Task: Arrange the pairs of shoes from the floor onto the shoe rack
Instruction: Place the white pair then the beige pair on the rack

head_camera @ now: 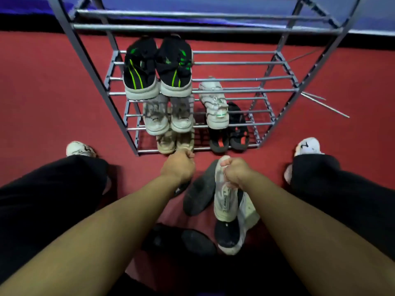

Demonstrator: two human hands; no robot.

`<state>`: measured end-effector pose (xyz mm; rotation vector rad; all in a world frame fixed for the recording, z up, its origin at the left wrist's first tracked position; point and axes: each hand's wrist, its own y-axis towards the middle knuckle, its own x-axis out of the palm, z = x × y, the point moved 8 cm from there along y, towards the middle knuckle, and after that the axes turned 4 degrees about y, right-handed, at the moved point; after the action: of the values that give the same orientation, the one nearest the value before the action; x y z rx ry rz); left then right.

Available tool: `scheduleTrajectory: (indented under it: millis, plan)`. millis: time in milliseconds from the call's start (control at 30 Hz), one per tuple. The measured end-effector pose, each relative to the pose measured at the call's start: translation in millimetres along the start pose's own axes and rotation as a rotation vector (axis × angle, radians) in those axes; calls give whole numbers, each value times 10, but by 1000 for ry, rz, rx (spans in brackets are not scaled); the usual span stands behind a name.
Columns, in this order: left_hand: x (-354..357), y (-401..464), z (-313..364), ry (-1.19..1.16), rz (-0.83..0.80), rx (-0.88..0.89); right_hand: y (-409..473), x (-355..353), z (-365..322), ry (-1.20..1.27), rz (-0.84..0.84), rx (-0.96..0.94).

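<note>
Crouching by the rack point(119, 97), right hand point(236, 175) clamped on a white shoe point(225, 201) off the floor, left hand point(178, 167) fisted, can't tell on what, so I'd set it beside its lone match point(214, 103).

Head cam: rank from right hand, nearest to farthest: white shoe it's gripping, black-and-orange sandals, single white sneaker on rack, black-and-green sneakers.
1. White shoe: gripped by the right hand, above the floor.
2. Black-and-orange sandals: bottom shelf, right side.
3. Single white sneaker: shelf above the sandals.
4. Black-and-green sneakers: higher shelf, left side.
</note>
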<state>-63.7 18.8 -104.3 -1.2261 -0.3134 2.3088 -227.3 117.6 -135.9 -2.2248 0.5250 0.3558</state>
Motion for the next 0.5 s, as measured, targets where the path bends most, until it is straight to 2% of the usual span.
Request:
scheduleTrajectory:
  millis: [100, 267, 400, 500]
  plan:
    - [539, 51, -189, -51, -110, 18, 74, -74, 521, 8, 40, 88]
    - [1165, -2, -551, -67, -204, 0, 336, -223, 1344, -19, 75, 236]
    - [1522, -84, -687, -84, -297, -98, 198, -109, 1304, 82, 12, 312]
    - [1786, -152, -605, -196, -407, -134, 148, 54, 1241, 73, -52, 281]
